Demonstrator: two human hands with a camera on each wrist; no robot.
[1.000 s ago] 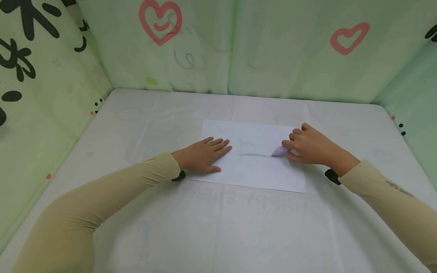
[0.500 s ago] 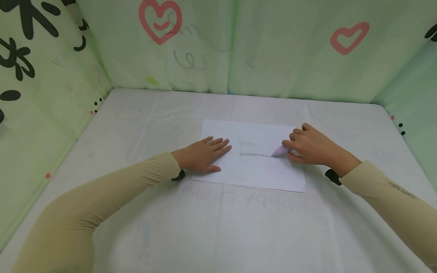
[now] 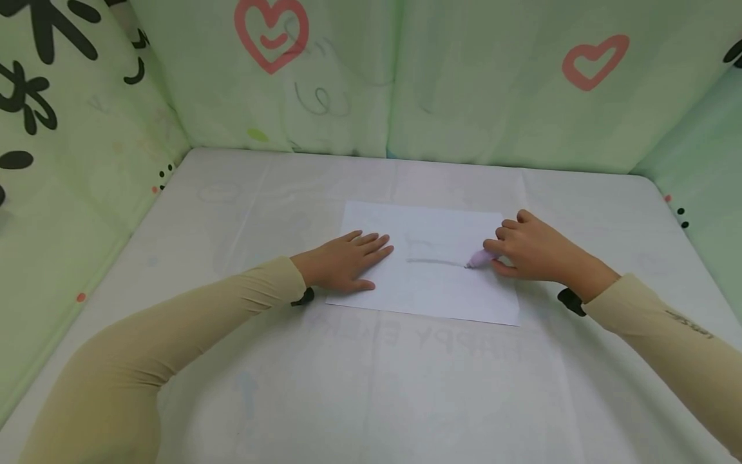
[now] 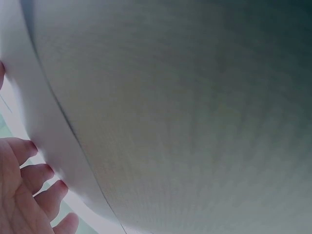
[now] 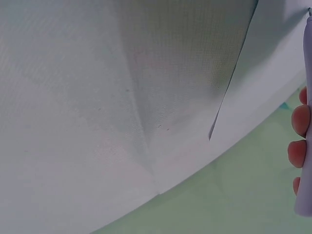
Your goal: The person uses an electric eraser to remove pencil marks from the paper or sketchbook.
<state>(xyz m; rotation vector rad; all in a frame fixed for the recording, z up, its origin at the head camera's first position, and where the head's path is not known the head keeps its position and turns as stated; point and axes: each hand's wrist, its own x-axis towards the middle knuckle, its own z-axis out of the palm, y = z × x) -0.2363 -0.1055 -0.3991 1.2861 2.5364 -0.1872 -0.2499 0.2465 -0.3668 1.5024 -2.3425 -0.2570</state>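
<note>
A sheet of white paper point(image 3: 429, 296) lies on the table. My left hand point(image 3: 344, 264) rests flat on its left part, fingers spread; in the left wrist view its fingers point(image 4: 51, 197) show at the lower left. My right hand point(image 3: 536, 248), over the sheet's right edge, grips a lilac pen point(image 3: 480, 259) with its fine dark tip pointing left and down at the paper. A thin grey line point(image 3: 435, 261) runs across the middle of the sheet to the tip. In the right wrist view the pen's lilac barrel point(image 5: 306, 146) stands at the right edge, fingertips curled round it.
A white cloth with faint printing covers the table point(image 3: 290, 386). Green curtains point(image 3: 464, 84) with hearts and black figures hang behind and at both sides. Dark wrist devices are worn at both cuffs.
My right hand has moved slightly to the right with the pen, and the grey line reaches a little farther right. My left hand stays in place on the paper.
</note>
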